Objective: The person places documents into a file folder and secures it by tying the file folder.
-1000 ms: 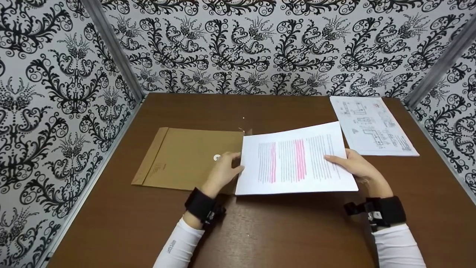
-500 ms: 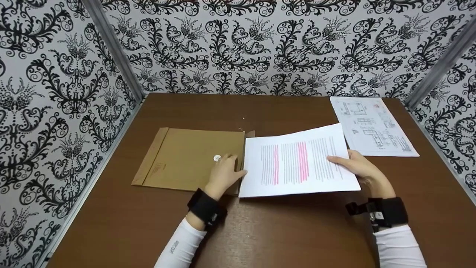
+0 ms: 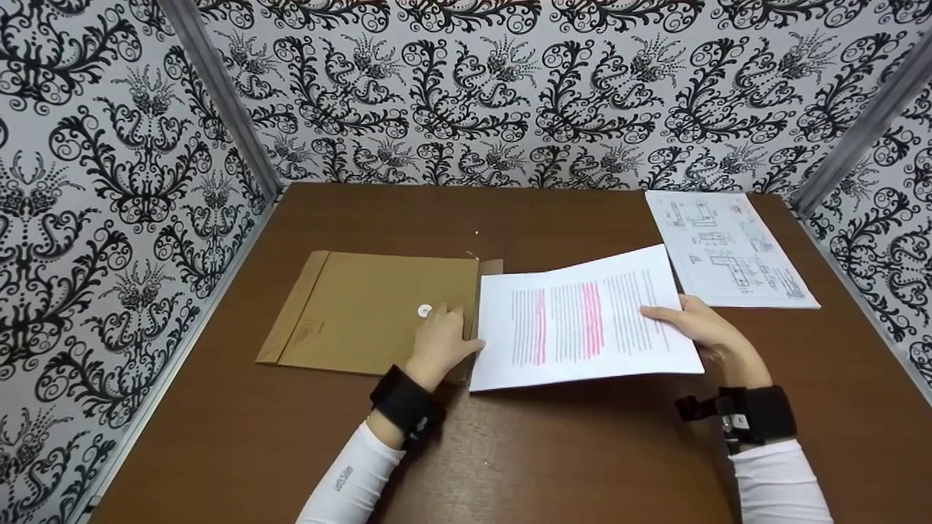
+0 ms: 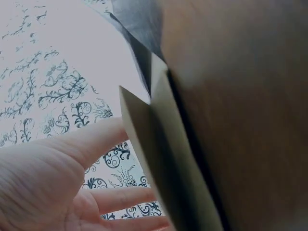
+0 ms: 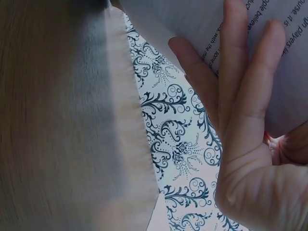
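Observation:
A brown paper envelope [image 3: 364,306] with a white round button lies flat at the left, its mouth facing right. My left hand [image 3: 440,338] grips the envelope near that mouth, its thumb at the edge beside the papers. In the left wrist view, the mouth of the envelope [image 4: 163,139] gapes, with the thumb and fingers at one panel's edge. My right hand [image 3: 703,327] holds a stack of printed papers [image 3: 568,335] with pink highlighting by its right side, thumb on top and fingers beneath. The stack's right end is raised; its left edge lies at the mouth, over the flap.
A second stack of papers [image 3: 732,251] with technical drawings lies at the back right of the brown table [image 3: 510,451]. Patterned walls [image 3: 466,94] stand behind and beside the table. Black straps with cameras sit on both wrists.
My left hand has shifted slightly down, from the papers' edge onto the envelope near its mouth. The papers have moved a little right and toward me, showing more of the flap.

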`<action>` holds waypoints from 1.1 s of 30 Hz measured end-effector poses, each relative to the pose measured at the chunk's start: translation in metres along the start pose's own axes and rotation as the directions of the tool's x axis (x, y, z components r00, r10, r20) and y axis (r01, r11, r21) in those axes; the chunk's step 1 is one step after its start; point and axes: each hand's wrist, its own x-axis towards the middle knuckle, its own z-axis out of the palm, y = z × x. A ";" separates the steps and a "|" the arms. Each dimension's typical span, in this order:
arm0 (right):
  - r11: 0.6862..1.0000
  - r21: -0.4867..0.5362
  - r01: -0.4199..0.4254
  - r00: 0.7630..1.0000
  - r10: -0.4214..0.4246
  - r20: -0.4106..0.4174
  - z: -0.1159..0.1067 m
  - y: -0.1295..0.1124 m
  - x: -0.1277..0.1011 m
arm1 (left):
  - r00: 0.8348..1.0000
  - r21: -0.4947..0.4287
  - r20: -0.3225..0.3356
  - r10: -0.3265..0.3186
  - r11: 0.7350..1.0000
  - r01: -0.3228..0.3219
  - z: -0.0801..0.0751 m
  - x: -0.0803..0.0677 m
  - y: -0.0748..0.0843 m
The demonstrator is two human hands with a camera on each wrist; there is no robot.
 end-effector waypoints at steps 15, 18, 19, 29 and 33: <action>0.993 0.110 -0.052 0.996 0.044 0.078 -0.007 -0.001 0.018 | 0.997 0.155 0.067 -0.027 0.988 0.017 -0.011 0.008 0.000; 0.993 0.102 -0.060 0.996 0.052 0.076 -0.009 -0.003 0.022 | 0.996 0.179 0.076 -0.041 0.983 0.026 -0.012 0.011 -0.001; 0.992 0.104 -0.066 0.996 0.059 0.073 -0.009 -0.004 0.023 | 0.996 0.187 0.081 -0.044 0.982 0.029 -0.012 0.012 -0.001; 0.989 0.115 -0.089 0.994 0.081 0.073 -0.010 -0.007 0.027 | 0.992 0.201 0.106 -0.064 0.979 0.042 -0.014 0.017 -0.007; 0.988 0.121 -0.092 0.994 0.085 0.068 -0.010 -0.006 0.029 | 0.991 0.189 0.117 -0.071 0.981 0.048 -0.014 0.019 -0.008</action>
